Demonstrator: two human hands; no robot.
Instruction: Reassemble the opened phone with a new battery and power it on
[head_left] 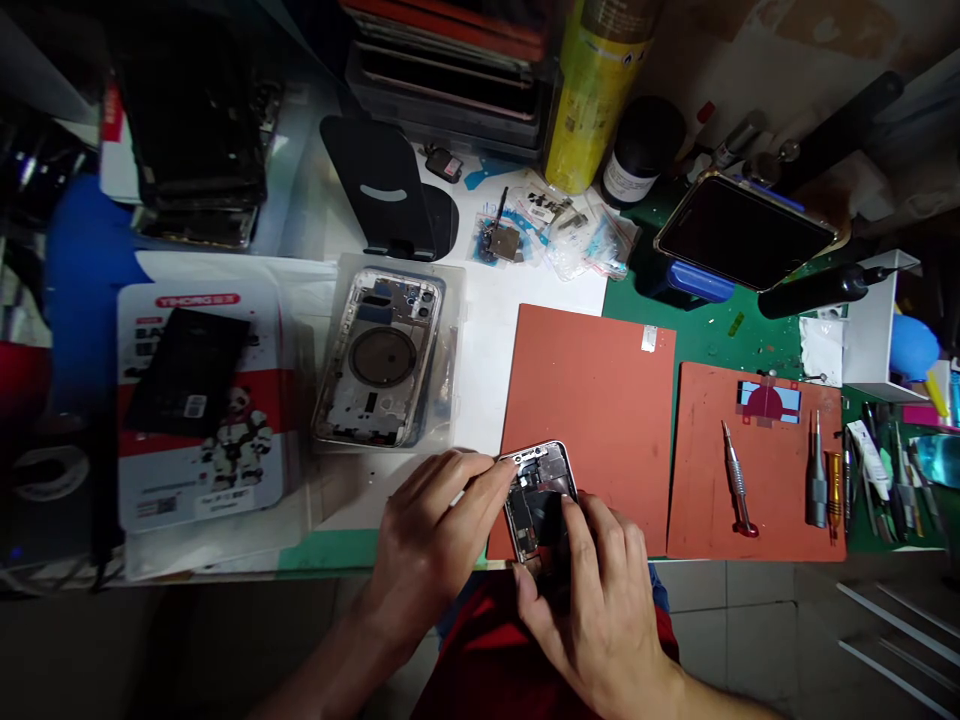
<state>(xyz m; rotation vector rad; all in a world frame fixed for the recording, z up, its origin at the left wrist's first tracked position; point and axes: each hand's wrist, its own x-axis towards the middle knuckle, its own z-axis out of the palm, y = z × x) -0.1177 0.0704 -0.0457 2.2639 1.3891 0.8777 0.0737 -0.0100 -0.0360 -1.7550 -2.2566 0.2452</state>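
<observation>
The opened phone (538, 500) lay between both hands at the surface's near edge, long axis pointing away, left hand (427, 545) pinching its top-left corner, right hand (600, 600) gripping its lower right side.

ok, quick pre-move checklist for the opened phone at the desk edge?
1. Left hand steadies the opened phone at its top-left edge: ok.
2. Right hand on the phone's lower part, fingers over the internals: ok.
3. Phone fully on the red mat: not ok, its lower end overhangs the desk edge.
4. Tool in either hand: cannot tell, fingers hide it.
5. Screwdrivers laid out on the second mat: ok.
6. Loose screws on the mat: cannot tell.
</observation>
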